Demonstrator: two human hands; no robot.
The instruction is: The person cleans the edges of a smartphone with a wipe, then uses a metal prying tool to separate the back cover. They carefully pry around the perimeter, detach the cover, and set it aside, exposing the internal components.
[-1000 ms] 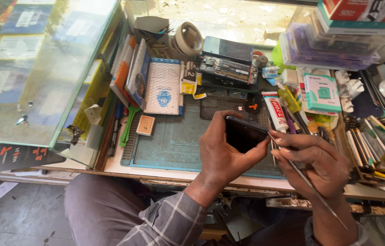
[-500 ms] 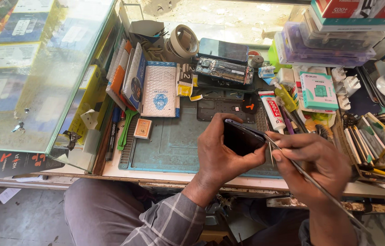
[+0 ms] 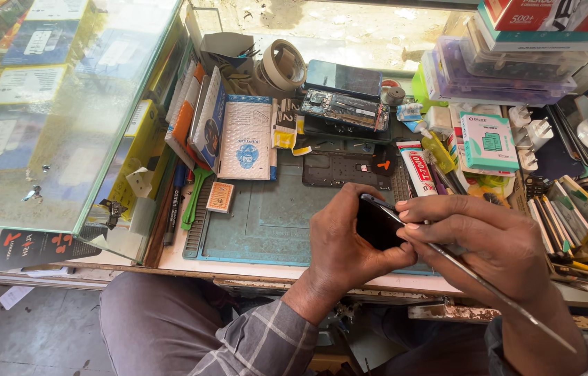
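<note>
Since a moment ago our left hand [image 3: 346, 244] has tilted the dark phone [image 3: 377, 223] it grips above the green mat's [image 3: 266, 223] front edge, while our right hand [image 3: 489, 244], pinched on a thin metal pry tool [image 3: 475, 275], works its tip along the phone's edge, so we judge the prying step underway, needing gentle, steady leverage next.

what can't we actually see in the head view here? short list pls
- Dark phone: mostly hidden by the left hand wrapped around it; only part of its dark face and top edge show.
- Thin metal tool: its tip at the phone edge sits behind the right hand fingers; contact cannot be told.
- Opened phone on the bench: parts too small to identify.
- Stacked boxes: cut off by the top edge.
</note>
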